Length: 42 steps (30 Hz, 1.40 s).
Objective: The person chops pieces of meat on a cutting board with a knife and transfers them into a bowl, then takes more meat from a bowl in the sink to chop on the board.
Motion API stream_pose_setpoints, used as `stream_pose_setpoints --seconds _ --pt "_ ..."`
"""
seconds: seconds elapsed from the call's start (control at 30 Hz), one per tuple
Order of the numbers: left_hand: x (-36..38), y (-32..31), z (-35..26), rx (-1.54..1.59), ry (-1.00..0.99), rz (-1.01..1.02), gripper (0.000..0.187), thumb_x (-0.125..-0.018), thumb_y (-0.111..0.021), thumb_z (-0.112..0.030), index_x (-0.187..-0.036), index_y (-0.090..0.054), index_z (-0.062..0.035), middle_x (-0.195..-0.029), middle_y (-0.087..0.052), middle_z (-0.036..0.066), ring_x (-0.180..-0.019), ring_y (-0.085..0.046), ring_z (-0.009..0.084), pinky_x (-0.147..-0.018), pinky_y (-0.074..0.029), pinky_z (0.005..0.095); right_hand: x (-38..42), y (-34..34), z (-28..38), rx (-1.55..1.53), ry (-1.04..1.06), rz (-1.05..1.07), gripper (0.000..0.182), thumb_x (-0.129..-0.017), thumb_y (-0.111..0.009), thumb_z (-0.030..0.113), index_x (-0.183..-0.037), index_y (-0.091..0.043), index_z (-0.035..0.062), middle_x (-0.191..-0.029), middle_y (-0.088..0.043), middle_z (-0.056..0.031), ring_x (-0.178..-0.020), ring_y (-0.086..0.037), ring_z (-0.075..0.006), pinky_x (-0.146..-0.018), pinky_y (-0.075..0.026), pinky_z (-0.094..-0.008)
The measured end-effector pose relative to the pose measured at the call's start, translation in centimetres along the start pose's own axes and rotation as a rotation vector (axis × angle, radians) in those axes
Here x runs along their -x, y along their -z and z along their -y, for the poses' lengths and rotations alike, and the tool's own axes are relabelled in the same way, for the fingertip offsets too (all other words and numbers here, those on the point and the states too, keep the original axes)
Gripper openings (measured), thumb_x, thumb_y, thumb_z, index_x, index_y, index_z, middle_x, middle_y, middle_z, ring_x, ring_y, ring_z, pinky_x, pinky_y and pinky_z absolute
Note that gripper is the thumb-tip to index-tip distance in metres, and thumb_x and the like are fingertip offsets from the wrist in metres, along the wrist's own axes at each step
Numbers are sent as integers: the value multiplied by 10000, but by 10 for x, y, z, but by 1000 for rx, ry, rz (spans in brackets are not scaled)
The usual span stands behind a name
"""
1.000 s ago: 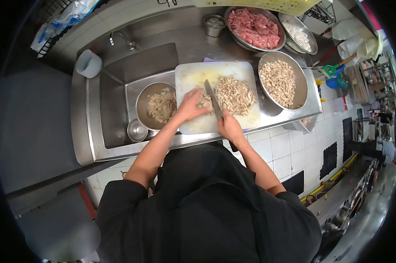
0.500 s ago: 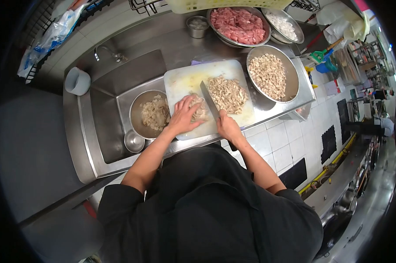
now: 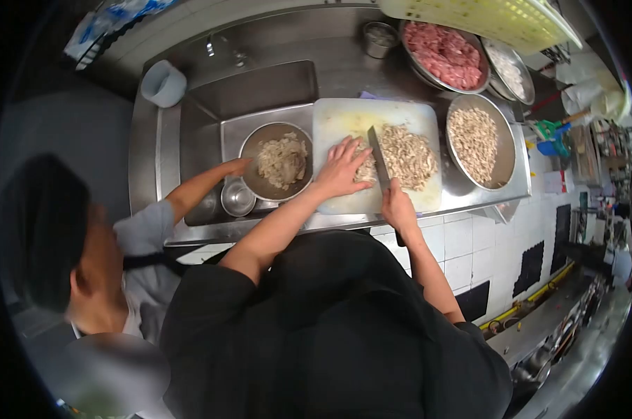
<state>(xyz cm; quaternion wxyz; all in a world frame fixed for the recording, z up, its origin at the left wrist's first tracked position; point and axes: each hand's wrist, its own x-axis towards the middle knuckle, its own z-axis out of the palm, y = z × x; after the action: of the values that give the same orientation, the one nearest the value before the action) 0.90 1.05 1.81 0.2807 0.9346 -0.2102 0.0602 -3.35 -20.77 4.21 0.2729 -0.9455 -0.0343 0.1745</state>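
A white cutting board [image 3: 337, 119] lies on the steel counter, right of the sink. My right hand [image 3: 398, 207] grips the handle of a cleaver [image 3: 379, 157], whose blade stands on the board. Right of the blade is a heap of chopped pale food [image 3: 408, 157]. My left hand [image 3: 343, 167] lies with fingers spread over a smaller pile of the same food [image 3: 365, 166], left of the blade. A metal bowl [image 3: 246, 145] with more pale pieces stands in the sink beside the board.
A co-worker in a dark cap [image 3: 54, 230] stands at the left, one hand [image 3: 239, 166] at the sink bowl's rim. Bowls of chopped pieces [image 3: 508, 150], raw meat [image 3: 447, 56] and white food [image 3: 508, 70] stand at the right. A small metal bowl [image 3: 238, 199] sits in the sink.
The view has shifted, so the counter appears farther right. A co-worker has come in at the left and reached to the sink bowl. My right hand still holds the cleaver.
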Motion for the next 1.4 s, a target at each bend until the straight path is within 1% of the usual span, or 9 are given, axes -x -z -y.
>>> stream_pose_setpoints --seconds 0.07,0.17,0.2,0.4,0.93,1.03,1.13,1.2,1.4 --pt "-3 5 -4 -91 81 31 990 -732 -828 -577 -1536 -463 -129 -1586 -390 234 -1513 -300 423 -1232 -242 528 3 3 4 -2 -8 -15 232 -997 -513 171 -1162 -433 29 -846 -674 -375 -833 -665 -571 -756 -512 -654" --pt "-8 -8 9 23 -7 111 977 -744 -823 -565 -1527 -467 -102 -1576 -400 233 -1487 -335 429 -1222 -267 523 2 1 2 12 -3 -12 224 -1010 -502 174 -1159 -428 24 -850 -671 -380 -845 -661 -571 -760 -511 -650" --pt "-7 -7 9 67 -9 149 898 -785 -804 -533 -1488 -501 -63 -1553 -436 216 -1447 -396 405 -1195 -325 497 2 2 2 14 0 -6 224 -1010 -502 174 -1159 -428 24 -850 -671 -380 -845 -661 -571 -760 -511 -650" --pt "-1 -16 9 155 -43 77 668 -894 -740 -428 -1405 -571 -33 -1444 -573 172 -1368 -505 356 -1141 -398 465 2 1 2 4 4 -11 229 -1010 -503 169 -1166 -423 22 -852 -669 -383 -840 -656 -574 -755 -509 -648" --pt "3 -26 15 178 -86 -36 573 -951 -704 -372 -1388 -589 -19 -1416 -612 160 -1350 -536 337 -1127 -420 458 0 2 5 9 -14 13 231 -997 -502 145 -1164 -418 10 -860 -669 -390 -839 -661 -575 -761 -512 -645" --pt "3 -21 11 200 -65 -10 635 -919 -740 -395 -1408 -574 -26 -1421 -605 170 -1368 -518 350 -1140 -407 464 2 4 6 11 -7 9 226 -995 -503 146 -1156 -419 12 -861 -671 -386 -839 -661 -574 -761 -510 -646" --pt "4 -14 11 189 -11 15 752 -859 -781 -453 -1457 -541 -65 -1500 -539 144 -1445 -435 327 -1197 -333 471 2 4 6 15 -9 8 224 -991 -507 146 -1146 -420 9 -858 -672 -383 -841 -661 -575 -760 -508 -646" --pt "4 -10 11 116 -4 -3 853 -804 -818 -496 -1484 -509 -83 -1565 -449 181 -1484 -369 377 -1204 -301 526 1 3 7 18 -16 12 224 -989 -510 145 -1142 -421 7 -855 -671 -381 -842 -660 -575 -760 -508 -646" --pt "4 10 10 89 49 88 962 -774 -828 -547 -1538 -443 -106 -1599 -398 182 -1515 -324 374 -1223 -264 539 0 2 4 6 -25 41 245 -974 -509 130 -1149 -421 -16 -848 -674 -377 -848 -665 -567 -758 -510 -641"
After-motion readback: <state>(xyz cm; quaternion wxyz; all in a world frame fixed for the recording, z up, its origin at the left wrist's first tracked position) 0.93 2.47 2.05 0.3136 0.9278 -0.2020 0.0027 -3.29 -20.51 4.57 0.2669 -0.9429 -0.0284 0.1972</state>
